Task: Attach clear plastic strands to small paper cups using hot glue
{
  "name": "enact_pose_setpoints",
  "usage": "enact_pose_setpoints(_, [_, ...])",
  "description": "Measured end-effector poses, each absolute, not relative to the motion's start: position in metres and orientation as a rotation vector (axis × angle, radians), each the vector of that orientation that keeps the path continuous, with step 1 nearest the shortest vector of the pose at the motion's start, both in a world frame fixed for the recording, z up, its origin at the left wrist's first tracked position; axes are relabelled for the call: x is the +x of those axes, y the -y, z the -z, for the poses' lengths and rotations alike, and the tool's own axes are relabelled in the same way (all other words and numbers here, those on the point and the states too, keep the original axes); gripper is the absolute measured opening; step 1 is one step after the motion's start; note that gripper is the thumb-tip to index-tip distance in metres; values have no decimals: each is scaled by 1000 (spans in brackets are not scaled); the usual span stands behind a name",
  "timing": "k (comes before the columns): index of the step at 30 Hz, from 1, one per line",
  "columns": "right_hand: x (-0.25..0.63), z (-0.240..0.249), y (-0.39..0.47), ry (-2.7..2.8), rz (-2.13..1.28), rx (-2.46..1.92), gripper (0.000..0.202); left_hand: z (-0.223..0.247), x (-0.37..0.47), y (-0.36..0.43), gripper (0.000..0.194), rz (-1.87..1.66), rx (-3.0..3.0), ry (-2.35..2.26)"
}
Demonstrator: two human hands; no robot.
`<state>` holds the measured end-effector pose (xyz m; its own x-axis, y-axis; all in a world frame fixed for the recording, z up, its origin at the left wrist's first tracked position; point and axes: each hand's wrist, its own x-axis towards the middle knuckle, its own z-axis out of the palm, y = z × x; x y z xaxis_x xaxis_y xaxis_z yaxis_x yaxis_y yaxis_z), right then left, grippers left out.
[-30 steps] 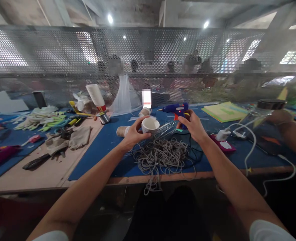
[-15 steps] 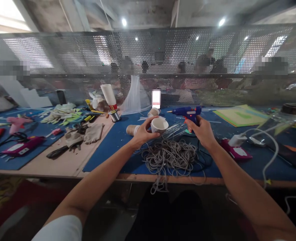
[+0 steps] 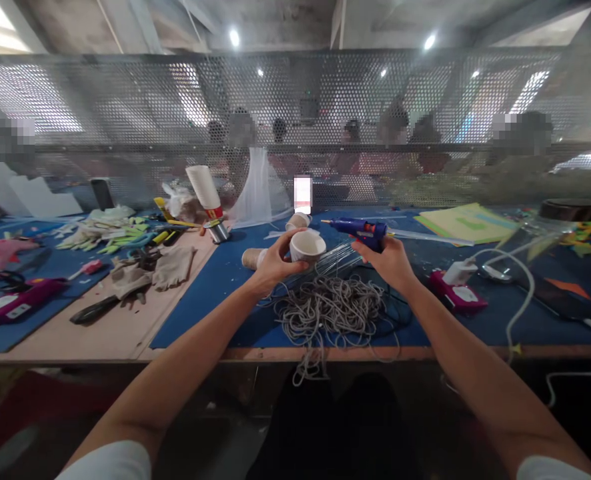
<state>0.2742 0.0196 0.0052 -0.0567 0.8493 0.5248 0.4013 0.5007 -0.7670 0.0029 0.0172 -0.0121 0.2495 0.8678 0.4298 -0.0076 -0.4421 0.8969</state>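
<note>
My left hand (image 3: 281, 261) is wrapped round a white paper cup (image 3: 307, 248), its open mouth tilted up toward me. In my right hand (image 3: 386, 257) is a blue hot glue gun (image 3: 358, 230), its nozzle pointing left, a little above and beyond the cup's rim and apart from it. Below both hands lies a tangled heap of grey cord (image 3: 333, 310). Clear glue sticks (image 3: 343, 257) lie on the blue mat between the cup and the gun. Behind my left hand are a cord-wrapped cup (image 3: 253, 258) and another one (image 3: 298, 222).
A stack of paper cups (image 3: 203, 188) leans on a can at the left, near worn gloves (image 3: 173, 267). Coloured sheets (image 3: 465, 223), a magenta power strip (image 3: 456, 293) and a glass jar are on the right. A lit phone (image 3: 303, 193) stands before the mesh partition (image 3: 320, 160).
The whole view has shifted slightly, so the bench appears further left. The glue gun is turned a little, its nozzle still left. Both hands keep their hold.
</note>
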Motion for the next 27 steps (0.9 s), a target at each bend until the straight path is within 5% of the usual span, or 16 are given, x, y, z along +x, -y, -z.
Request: enact_pose_setpoints(27, [277,-2,-9,2219,74,-1113,29,2,4,-11,71,-1329,1823,-802])
